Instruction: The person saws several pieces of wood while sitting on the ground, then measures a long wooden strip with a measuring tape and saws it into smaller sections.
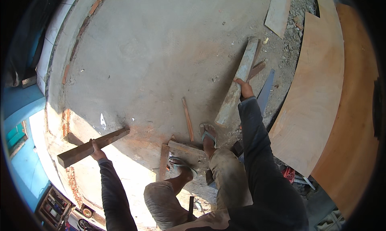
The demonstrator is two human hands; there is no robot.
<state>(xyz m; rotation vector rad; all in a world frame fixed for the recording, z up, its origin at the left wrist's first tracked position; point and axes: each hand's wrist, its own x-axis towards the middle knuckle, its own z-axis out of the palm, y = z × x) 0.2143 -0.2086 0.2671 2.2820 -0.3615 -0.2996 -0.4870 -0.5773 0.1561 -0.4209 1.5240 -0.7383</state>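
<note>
Out to the left, my left hand (97, 151) is closed around a dark brown wooden beam (80, 154), which lies at a slant with its far end by the floor. On the right, my right hand (244, 89) grips the side of a thicker wooden beam (241, 72) with a pale, worn grey face. Beyond that beam, a brown piece of wood (256, 70) sticks out. A handsaw's blue-grey blade (265, 90) shows beside my right forearm; its handle is hidden. Between the two beams, a thin wooden strip (187, 119) rests on the floor.
Large plywood sheets (315, 84) lie along the right, next to rubble (296, 30). A smaller pale board (278, 12) is at the far right. Short wood pieces (164, 162) surround my sandalled feet. A broken brick edge (65, 74) borders the concrete floor (152, 50) on the left.
</note>
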